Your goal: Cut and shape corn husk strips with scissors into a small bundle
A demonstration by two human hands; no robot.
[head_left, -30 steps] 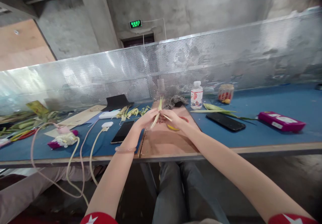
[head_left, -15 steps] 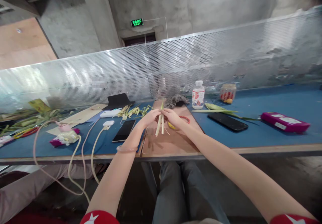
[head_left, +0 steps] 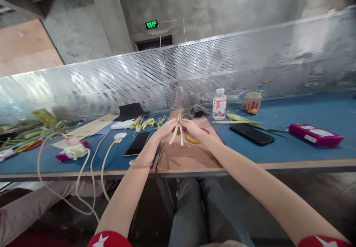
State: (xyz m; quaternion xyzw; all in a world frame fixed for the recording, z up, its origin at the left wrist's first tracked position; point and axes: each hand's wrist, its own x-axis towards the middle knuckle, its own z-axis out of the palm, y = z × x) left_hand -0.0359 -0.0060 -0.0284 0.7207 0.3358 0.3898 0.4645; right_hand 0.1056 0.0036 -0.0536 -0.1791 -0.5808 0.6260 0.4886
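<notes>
Fingers of left hand (head_left: 166, 129) & right hand (head_left: 191, 128) pinched shut on 2 pale leaf strips (head_left: 178, 133) over brown board (head_left: 183, 158).

A long blue bench (head_left: 306, 150) carries a brown board (head_left: 183, 158) at its middle, two phones (head_left: 137, 143) (head_left: 251, 133), a bottle (head_left: 219, 104), a jar (head_left: 251, 102), a pink case (head_left: 315, 134), leaf scraps (head_left: 147, 122) and looping cables (head_left: 105, 154).
</notes>
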